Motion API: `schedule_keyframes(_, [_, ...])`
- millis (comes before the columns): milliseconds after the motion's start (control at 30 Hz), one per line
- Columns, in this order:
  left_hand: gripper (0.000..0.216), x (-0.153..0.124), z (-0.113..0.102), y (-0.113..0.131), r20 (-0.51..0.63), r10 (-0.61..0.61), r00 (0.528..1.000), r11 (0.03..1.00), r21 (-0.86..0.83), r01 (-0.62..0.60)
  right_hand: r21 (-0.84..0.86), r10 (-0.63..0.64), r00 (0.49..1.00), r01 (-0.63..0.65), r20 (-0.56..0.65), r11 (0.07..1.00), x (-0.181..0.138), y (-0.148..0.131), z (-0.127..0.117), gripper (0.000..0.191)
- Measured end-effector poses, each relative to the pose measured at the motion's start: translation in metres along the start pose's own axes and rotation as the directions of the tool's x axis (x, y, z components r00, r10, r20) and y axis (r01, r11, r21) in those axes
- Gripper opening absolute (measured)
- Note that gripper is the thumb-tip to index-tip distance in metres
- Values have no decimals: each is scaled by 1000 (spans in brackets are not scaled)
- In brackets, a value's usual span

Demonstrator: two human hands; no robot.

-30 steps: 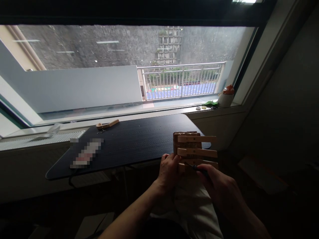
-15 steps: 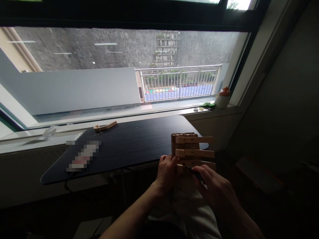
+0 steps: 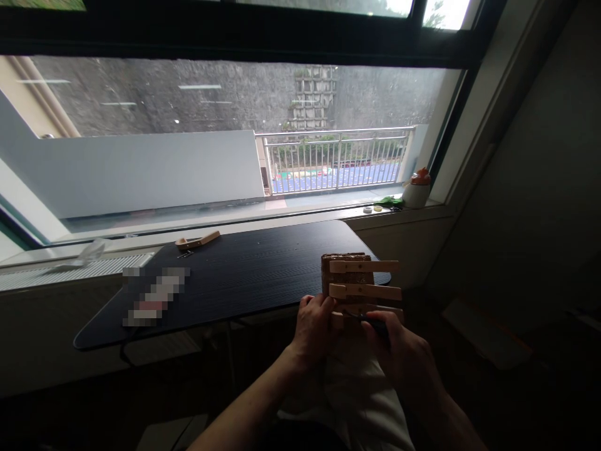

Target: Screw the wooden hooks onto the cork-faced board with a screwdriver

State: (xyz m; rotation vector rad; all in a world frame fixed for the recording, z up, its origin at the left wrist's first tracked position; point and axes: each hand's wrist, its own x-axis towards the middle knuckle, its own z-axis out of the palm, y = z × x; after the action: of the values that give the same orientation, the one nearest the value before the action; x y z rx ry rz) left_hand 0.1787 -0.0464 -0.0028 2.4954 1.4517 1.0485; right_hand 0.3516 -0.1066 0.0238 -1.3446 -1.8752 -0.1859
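A brown, rough-surfaced board [image 3: 325, 269] stands over my lap at the table's near right corner. Light wooden hooks [image 3: 366, 291] lie across it one below another, their straight ends sticking out to the right; dark screw spots show on them. My left hand [image 3: 313, 322] is closed on the board's lower left edge, its fingers by the lowest hook. In my right hand [image 3: 399, 341] is a screwdriver [image 3: 373, 323] with a dark handle, its thin shaft pointing left at the lowest hook. Shadow hides exactly where the tip meets the wood.
On the black table [image 3: 253, 269] lie a loose wooden hook [image 3: 198, 240], several small screws [image 3: 186, 254] and a blurred-out packet [image 3: 157, 297]. A white bottle with an orange top [image 3: 417, 190] stands on the windowsill beside tape rolls [image 3: 368, 210]. A radiator [image 3: 28, 272] runs along the left.
The right hand and screwdriver have turned slightly, the handle now lying flatter. My left hand keeps its hold on the board. The whole view has shifted a little.
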Motion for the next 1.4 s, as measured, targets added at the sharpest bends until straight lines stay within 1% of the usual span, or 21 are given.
schedule_keyframes(100, [15, 0, 0, 0, 13, 2, 1000, 1000, -1, -2, -15, -56, 998, 57, 39, 998, 2, -2, -4, 20])
schedule_keyframes(200, [16, 0, 1, -2, 15, 3, 1000, 1000, -5, -3, -1, -135, 990, 135, 35, 991, 3, -1, -6, 24])
schedule_keyframes(300, [15, 1, 3, -3, 10, 1, 1000, 1000, 0, -1, 32, -177, 984, 176, 24, 984, 3, 2, -4, 18])
schedule_keyframes(400, [16, 0, 5, -5, 10, 7, 1000, 1000, 9, -7, 48, -153, 988, 152, 13, 987, 1, 6, -1, 16])
schedule_keyframes(600, [19, -1, 3, -2, 21, 7, 1000, 1000, 22, -7, -10, 22, 1000, -22, -22, 1000, -3, 13, 1, 18])
schedule_keyframes(700, [17, 0, 1, 0, 22, 8, 1000, 1000, 16, -8, -23, 6, 1000, -6, -1, 1000, -2, 12, -3, 19])
schedule_keyframes(867, [16, 1, 1, 0, 21, 9, 1000, 1000, 7, -10, -6, -107, 994, 107, 24, 994, 2, 4, -10, 21])
schedule_keyframes(967, [16, 1, 2, -2, 27, 10, 1000, 1000, 6, -10, 23, -167, 985, 166, 32, 986, 3, 2, -10, 22])
schedule_keyframes(1033, [15, 1, 3, -3, 30, 4, 1000, 1000, 10, -4, 31, -179, 984, 178, 26, 984, 3, 3, -7, 20])
schedule_keyframes(1133, [15, 0, 4, -4, 25, -2, 1000, 1000, 14, 2, 27, -146, 989, 146, 10, 989, 2, 6, -4, 19])
schedule_keyframes(1300, [17, -1, 5, -3, 4, 0, 1000, 1000, 12, 0, 2, -29, 1000, 29, -4, 1000, 0, 13, -3, 20])
schedule_keyframes(1400, [15, 0, 4, -2, -4, -1, 1000, 1000, 5, 1, -43, -22, 1000, 22, -2, 999, -2, 12, -3, 19])
